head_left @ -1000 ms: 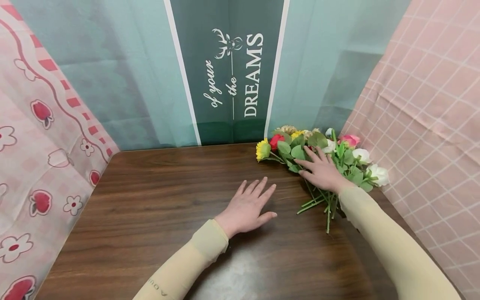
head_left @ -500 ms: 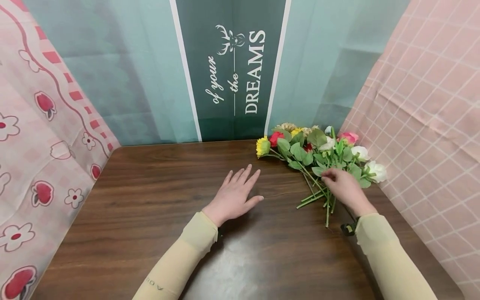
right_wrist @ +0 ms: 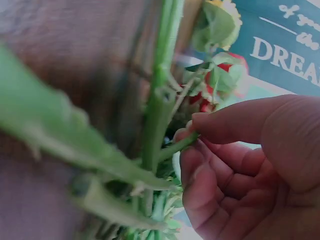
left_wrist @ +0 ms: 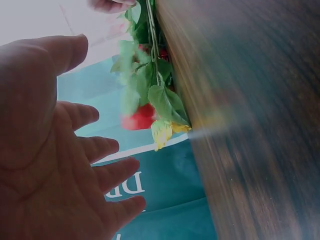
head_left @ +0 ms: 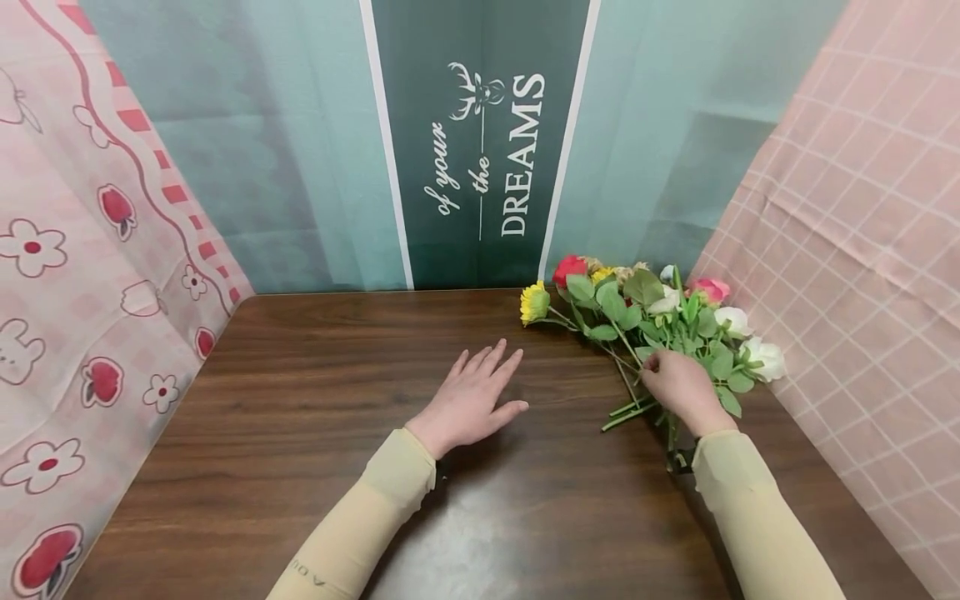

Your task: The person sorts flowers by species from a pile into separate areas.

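My right hand pinches a green flower stem between thumb and fingertips, over the stems of a pile of artificial flowers at the table's back right. A red rose stands raised at the pile's left side, its leafy stem running toward that hand. Beside it lies a yellow flower. White roses and a pink rose are at the right, partly behind leaves. My left hand holds nothing, fingers spread, over the middle of the table; the left wrist view shows its bare palm.
The dark wooden table runs back to a green curtain with white lettering. A pink checked cloth hangs close to the flowers at right, and a patterned pink cloth hangs at left. Cut stem ends point forward.
My right hand has drawn back from lying spread over the flowers and now pinches a stem. The red rose has risen a little. The left hand moved slightly left, still spread.
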`<state>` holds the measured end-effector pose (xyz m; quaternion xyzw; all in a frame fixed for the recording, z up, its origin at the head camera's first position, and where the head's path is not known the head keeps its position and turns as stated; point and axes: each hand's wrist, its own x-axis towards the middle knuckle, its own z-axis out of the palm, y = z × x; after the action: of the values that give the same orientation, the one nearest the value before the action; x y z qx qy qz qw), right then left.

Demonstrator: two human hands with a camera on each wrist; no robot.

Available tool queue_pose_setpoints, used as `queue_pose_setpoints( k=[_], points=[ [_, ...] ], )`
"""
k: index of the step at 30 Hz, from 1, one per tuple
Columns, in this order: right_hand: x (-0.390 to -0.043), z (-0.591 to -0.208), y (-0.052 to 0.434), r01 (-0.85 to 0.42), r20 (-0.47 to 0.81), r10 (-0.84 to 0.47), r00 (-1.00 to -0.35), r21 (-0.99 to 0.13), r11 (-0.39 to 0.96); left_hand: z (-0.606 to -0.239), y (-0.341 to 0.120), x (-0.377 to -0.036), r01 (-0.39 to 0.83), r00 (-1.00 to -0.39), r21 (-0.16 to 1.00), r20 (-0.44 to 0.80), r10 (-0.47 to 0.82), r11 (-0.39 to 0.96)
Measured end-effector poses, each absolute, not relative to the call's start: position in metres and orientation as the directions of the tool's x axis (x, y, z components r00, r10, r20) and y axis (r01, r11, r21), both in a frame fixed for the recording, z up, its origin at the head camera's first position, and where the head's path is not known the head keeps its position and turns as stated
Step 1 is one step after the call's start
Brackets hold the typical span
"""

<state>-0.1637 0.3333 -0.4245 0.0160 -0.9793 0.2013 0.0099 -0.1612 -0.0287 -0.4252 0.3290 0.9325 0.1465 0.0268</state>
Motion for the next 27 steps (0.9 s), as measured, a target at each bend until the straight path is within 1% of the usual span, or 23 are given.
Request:
queue_pose_setpoints(
  k=[4,7,10,13,15,18,23,27],
  points=[
    [-0.171,-0.413,0.315,-0.036,0.027,-0.026,-0.999,-0.5,0.865,-0.424,-0.039,-0.165,0.583,-0.801,0.326,0.077,0.594,0.744],
    [-0.177,-0.399,0.285,-0.061,0.02,-0.063,-0.998,-0.638,0.768,-0.421,-0.047,-0.169,0.552,-0.829,0.384,0.156,0.537,0.74],
    [-0.179,-0.388,0.247,-0.077,-0.011,-0.138,-0.99,-0.786,0.613,-0.415,-0.054,-0.173,0.48,-0.875,0.518,0.221,0.431,0.708],
    [-0.174,-0.384,0.211,-0.076,-0.035,-0.214,-0.976,-0.869,0.488,-0.412,-0.058,-0.173,0.385,-0.919,0.69,0.224,0.325,0.613],
    [-0.169,-0.385,0.191,-0.084,-0.036,-0.25,-0.968,-0.887,0.453,-0.413,-0.059,-0.174,0.332,-0.937,0.775,0.207,0.281,0.538],
    [-0.159,-0.388,0.17,-0.089,-0.04,-0.272,-0.961,-0.89,0.447,-0.414,-0.057,-0.176,0.287,-0.947,0.857,0.186,0.262,0.428],
    [-0.151,-0.392,0.152,-0.121,-0.031,-0.297,-0.954,-0.868,0.481,-0.413,-0.053,-0.181,0.227,-0.951,0.943,0.161,0.263,0.243],
    [-0.153,-0.395,0.142,-0.163,-0.018,-0.341,-0.94,-0.853,0.496,-0.412,-0.054,-0.184,0.154,-0.965,0.976,0.114,0.235,0.156]
  ],
)
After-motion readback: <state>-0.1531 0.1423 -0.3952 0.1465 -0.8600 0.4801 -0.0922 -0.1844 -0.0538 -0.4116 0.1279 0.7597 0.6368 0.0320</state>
